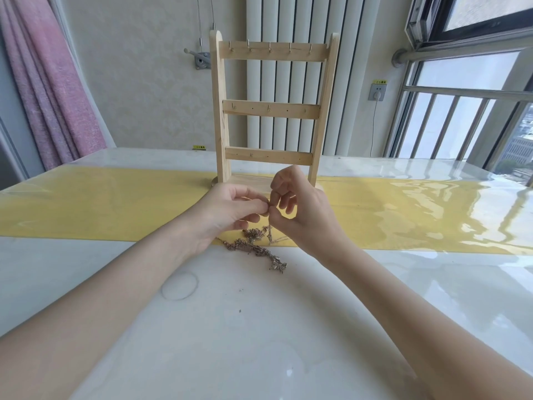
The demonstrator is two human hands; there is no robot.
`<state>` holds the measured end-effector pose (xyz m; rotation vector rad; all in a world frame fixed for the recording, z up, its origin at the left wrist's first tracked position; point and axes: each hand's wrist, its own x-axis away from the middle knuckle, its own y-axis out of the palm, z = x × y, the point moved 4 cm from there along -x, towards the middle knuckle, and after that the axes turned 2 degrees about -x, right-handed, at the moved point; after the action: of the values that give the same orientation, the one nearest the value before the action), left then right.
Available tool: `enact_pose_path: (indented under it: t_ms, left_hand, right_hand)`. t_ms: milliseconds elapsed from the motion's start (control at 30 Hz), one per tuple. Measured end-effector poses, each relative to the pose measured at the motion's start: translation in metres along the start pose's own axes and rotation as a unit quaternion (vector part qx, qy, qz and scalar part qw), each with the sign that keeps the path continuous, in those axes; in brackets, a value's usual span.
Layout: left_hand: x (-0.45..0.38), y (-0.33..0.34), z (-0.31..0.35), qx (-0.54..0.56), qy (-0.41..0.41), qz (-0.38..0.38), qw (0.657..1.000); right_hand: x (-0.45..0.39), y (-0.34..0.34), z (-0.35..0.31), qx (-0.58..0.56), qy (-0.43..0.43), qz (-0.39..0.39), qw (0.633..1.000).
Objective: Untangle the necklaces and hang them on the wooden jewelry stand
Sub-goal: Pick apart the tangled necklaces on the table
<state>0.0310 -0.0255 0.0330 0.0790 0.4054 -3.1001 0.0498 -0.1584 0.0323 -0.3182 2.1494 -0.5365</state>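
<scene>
Necklaces [255, 246]: tangled metallic chains lying heaped on glossy surface [259, 327].
Stand [271, 111]: pale wood, three hooked rails, standing upright.
Left hand [227, 210], right hand [302, 209]: both pinching one fine chain.

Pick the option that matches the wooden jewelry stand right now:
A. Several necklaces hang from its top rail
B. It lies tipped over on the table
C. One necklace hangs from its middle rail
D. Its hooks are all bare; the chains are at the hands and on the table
D: the wooden jewelry stand stands upright with nothing on its hooks, while the tangled necklaces lie on the table, a strand pinched between the left hand and right hand.
</scene>
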Motion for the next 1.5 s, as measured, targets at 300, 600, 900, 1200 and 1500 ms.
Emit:
enact_pose_path:
  t_ms: [300,600,900,1200,1500]
  left_hand:
    - [-0.006,-0.001,0.002,-0.159,0.118,0.043,0.979]
    - [-0.007,0.002,-0.002,-0.142,0.082,0.024,0.986]
    - [-0.005,0.004,-0.005,-0.099,0.042,0.007,0.994]
    - [-0.007,0.007,-0.01,0.047,-0.011,0.009,0.999]
    - [-0.006,0.013,-0.01,0.146,-0.037,0.02,0.988]
  right_hand:
    - [0.001,0.001,0.001,0.112,-0.054,-0.041,0.991]
    - [0.002,0.002,-0.003,0.118,-0.092,-0.044,0.988]
    - [-0.001,0.0,-0.001,0.071,-0.061,-0.053,0.994]
    - [-0.004,-0.001,-0.007,0.045,-0.064,-0.021,0.997]
    - [-0.003,-0.001,-0.013,0.082,-0.087,0.004,0.993]
